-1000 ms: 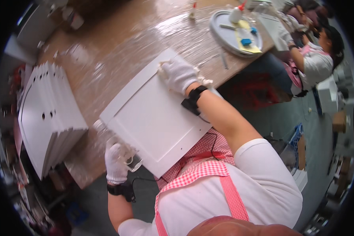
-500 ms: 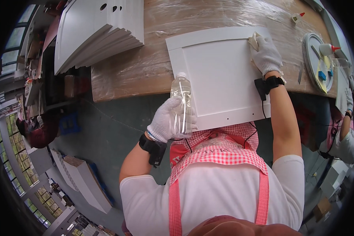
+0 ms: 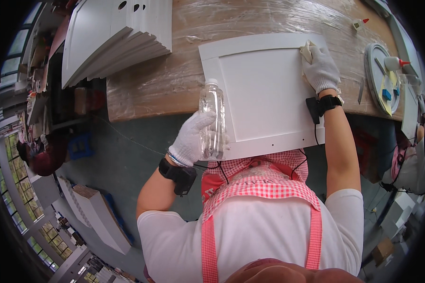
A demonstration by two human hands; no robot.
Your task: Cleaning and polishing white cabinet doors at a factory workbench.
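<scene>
A white framed panel [image 3: 264, 94] lies partly on the table, its near edge reaching over my apron. My gloved left hand [image 3: 192, 137] is wrapped round a clear plastic bottle [image 3: 213, 118] with a white cap, held upright by the panel's left edge. The bottle holds clear liquid or is see-through; I cannot tell how full it is. At the panel's upper right, my gloved right hand [image 3: 321, 70] is closed on a cream cloth [image 3: 307, 51] and rests on the surface. Its fingertips are partly hidden by the cloth.
Plastic film covers the brown table [image 3: 193, 23]. A stack of white panels [image 3: 113, 42] stands at the back left. On the right are a round lid [image 3: 373, 80], a red-tipped glue bottle [image 3: 393, 63] and a smaller glue bottle [image 3: 358, 24]. Another person [image 3: 411, 160] is at the far right.
My left hand has shifted slightly left and up with the bottle. The right hand and cloth have barely moved on the panel.
</scene>
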